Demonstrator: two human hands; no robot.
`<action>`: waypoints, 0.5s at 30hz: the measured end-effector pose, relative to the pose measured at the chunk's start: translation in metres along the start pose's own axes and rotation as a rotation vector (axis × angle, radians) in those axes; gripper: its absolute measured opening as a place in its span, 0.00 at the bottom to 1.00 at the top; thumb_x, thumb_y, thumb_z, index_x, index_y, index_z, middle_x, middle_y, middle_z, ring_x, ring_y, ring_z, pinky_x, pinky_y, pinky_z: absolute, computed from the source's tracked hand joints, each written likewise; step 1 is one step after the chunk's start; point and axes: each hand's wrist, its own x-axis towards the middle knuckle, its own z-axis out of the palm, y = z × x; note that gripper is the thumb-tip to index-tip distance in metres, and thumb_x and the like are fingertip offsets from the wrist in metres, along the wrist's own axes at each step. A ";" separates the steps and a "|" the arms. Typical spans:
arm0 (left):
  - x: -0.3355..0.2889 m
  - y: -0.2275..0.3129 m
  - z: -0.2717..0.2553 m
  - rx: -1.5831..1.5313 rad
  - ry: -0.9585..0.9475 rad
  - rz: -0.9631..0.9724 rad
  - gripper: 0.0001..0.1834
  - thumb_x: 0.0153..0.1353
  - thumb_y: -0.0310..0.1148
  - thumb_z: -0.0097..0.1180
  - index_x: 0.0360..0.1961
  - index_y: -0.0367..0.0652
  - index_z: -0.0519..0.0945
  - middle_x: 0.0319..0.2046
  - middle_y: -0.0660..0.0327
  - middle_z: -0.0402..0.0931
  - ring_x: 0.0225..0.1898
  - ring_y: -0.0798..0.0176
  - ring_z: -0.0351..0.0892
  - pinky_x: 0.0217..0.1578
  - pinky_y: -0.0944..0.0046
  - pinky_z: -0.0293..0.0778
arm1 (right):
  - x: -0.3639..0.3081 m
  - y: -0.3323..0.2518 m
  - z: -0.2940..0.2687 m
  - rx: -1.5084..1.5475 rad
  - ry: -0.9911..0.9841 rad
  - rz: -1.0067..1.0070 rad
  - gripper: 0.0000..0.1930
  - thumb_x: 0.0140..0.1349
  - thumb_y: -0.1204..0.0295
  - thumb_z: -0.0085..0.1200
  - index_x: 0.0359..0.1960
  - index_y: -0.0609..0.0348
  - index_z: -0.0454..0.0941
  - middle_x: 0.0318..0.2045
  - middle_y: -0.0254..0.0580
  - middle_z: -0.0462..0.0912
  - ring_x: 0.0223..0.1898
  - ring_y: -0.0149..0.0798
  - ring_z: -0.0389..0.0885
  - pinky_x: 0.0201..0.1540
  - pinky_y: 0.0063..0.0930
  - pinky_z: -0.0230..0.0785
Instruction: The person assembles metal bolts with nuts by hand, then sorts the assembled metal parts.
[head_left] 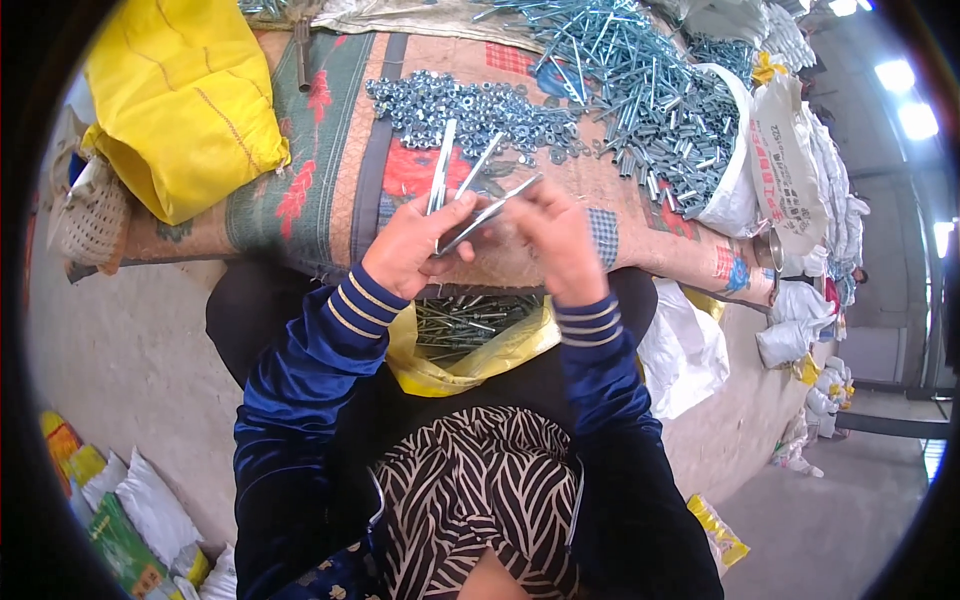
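My left hand (420,240) is closed around several thin silvery metal rods (440,170) that fan out above the table edge. One rod (488,214) lies slantwise across the gap between my hands. My right hand (562,240) is beside that rod, its fingers curled and smeared by motion; whether they grip it I cannot tell. Just beyond my hands a heap of small metal nuts (450,105) spreads over the patterned cloth. To its right lie short metal sleeves (680,150), with a large pile of long rods (600,50) behind them.
An open yellow bag (430,378) of long bolts (470,325) sits between my legs. A yellow sack (185,100) stands at the table's left, near a woven basket (95,220). White sacks (800,190) line the right side; more bags (155,510) lie on the floor.
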 end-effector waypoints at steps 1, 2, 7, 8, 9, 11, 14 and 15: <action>-0.001 0.000 0.001 0.000 -0.003 -0.002 0.15 0.64 0.41 0.52 0.44 0.42 0.78 0.29 0.62 0.79 0.18 0.77 0.72 0.11 0.80 0.56 | -0.003 0.004 0.010 -0.158 0.007 -0.042 0.12 0.57 0.72 0.59 0.41 0.64 0.76 0.33 0.35 0.80 0.28 0.21 0.75 0.32 0.15 0.67; -0.003 0.000 0.002 0.019 0.053 0.019 0.14 0.64 0.41 0.52 0.44 0.42 0.77 0.28 0.63 0.78 0.18 0.77 0.72 0.11 0.80 0.55 | -0.004 -0.002 0.011 -0.159 0.009 -0.042 0.12 0.57 0.72 0.59 0.41 0.64 0.76 0.33 0.35 0.80 0.28 0.21 0.75 0.32 0.15 0.67; -0.011 0.015 -0.004 0.107 0.074 0.035 0.14 0.63 0.40 0.54 0.41 0.39 0.77 0.22 0.66 0.74 0.15 0.78 0.68 0.10 0.80 0.53 | 0.027 -0.009 -0.059 -0.456 0.253 -0.118 0.10 0.57 0.72 0.58 0.40 0.60 0.81 0.29 0.26 0.79 0.25 0.20 0.70 0.27 0.15 0.63; -0.009 0.016 0.001 0.060 0.046 0.039 0.14 0.62 0.39 0.56 0.40 0.38 0.76 0.21 0.66 0.74 0.14 0.78 0.67 0.10 0.80 0.53 | 0.041 0.004 -0.095 -0.648 0.407 -0.207 0.09 0.57 0.71 0.58 0.37 0.61 0.82 0.29 0.27 0.79 0.24 0.21 0.70 0.26 0.17 0.64; -0.007 0.017 0.000 0.059 0.047 0.042 0.14 0.62 0.39 0.56 0.40 0.38 0.76 0.21 0.66 0.74 0.14 0.78 0.67 0.10 0.80 0.53 | 0.054 0.011 -0.108 -0.649 0.404 -0.209 0.09 0.57 0.71 0.58 0.37 0.61 0.82 0.29 0.27 0.79 0.24 0.21 0.70 0.26 0.17 0.64; -0.005 0.016 -0.001 0.046 0.050 0.050 0.13 0.60 0.40 0.58 0.38 0.41 0.77 0.22 0.68 0.74 0.16 0.79 0.68 0.13 0.80 0.55 | 0.067 0.021 -0.121 -0.972 0.556 -0.393 0.09 0.54 0.70 0.60 0.33 0.62 0.82 0.26 0.32 0.79 0.23 0.23 0.71 0.26 0.21 0.65; -0.004 0.018 -0.010 0.017 0.078 0.033 0.13 0.60 0.39 0.58 0.38 0.42 0.77 0.23 0.68 0.73 0.16 0.79 0.67 0.13 0.80 0.55 | 0.075 0.027 -0.090 -1.305 0.543 -0.448 0.09 0.48 0.68 0.63 0.30 0.58 0.81 0.26 0.41 0.78 0.27 0.37 0.77 0.32 0.29 0.70; -0.003 0.017 -0.012 0.015 0.083 0.031 0.13 0.60 0.39 0.58 0.38 0.42 0.77 0.23 0.68 0.73 0.16 0.79 0.67 0.13 0.80 0.55 | 0.075 0.027 -0.090 -1.303 0.538 -0.446 0.09 0.48 0.68 0.63 0.30 0.58 0.81 0.26 0.41 0.78 0.27 0.37 0.77 0.32 0.29 0.70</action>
